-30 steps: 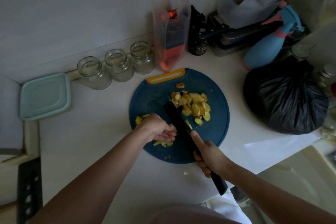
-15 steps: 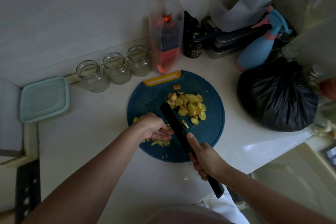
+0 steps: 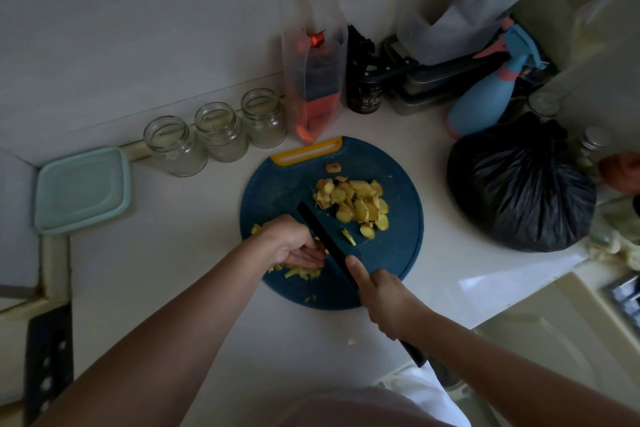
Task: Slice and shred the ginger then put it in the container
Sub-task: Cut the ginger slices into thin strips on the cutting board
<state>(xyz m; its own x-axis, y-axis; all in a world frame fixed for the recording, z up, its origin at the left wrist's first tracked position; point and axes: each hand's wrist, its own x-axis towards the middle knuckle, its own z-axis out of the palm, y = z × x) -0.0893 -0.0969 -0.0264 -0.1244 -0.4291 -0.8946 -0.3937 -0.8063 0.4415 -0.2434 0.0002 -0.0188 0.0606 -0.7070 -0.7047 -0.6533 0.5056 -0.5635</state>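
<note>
Countertop (image 3: 173,270), contents from left to right.

1. Lidded container (image 3: 81,189): square, with a pale green lid on. It sits at the countertop's left edge, well apart from the cutting board (image 3: 277,191).
2. Glass jars (image 3: 221,132): three, open-mouthed, in a row along the back edge.
3. Left hand (image 3: 294,246): palm down over the board's left part. The fingers are nearly straight and press a small bunch of ginger flat, with the fingertips just beside the blade of the knife (image 3: 322,236).
4. Shredded ginger (image 3: 301,272): thin yellow strips at the board's near-left edge, partly under that hand.
5. Cutting board: round and dark blue, with a yellow handle slot at its far edge. It lies mid-countertop.
6. Knife: black. Its long axis runs from near right to far left across the board, between the two lots of ginger.
7. Ginger slices (image 3: 356,201): a loose heap on the board's far-right part, right of the blade.
8. Right hand (image 3: 384,298): wrapped round the knife handle at the board's near edge, with the forefinger along the spine.
9. Spray bottle (image 3: 485,97) and black bag (image 3: 519,184): at the right of the countertop.

Note: we judge the shredding part done. The uncut heap lies across the blade from the left hand, while the container is on that hand's side.
</note>
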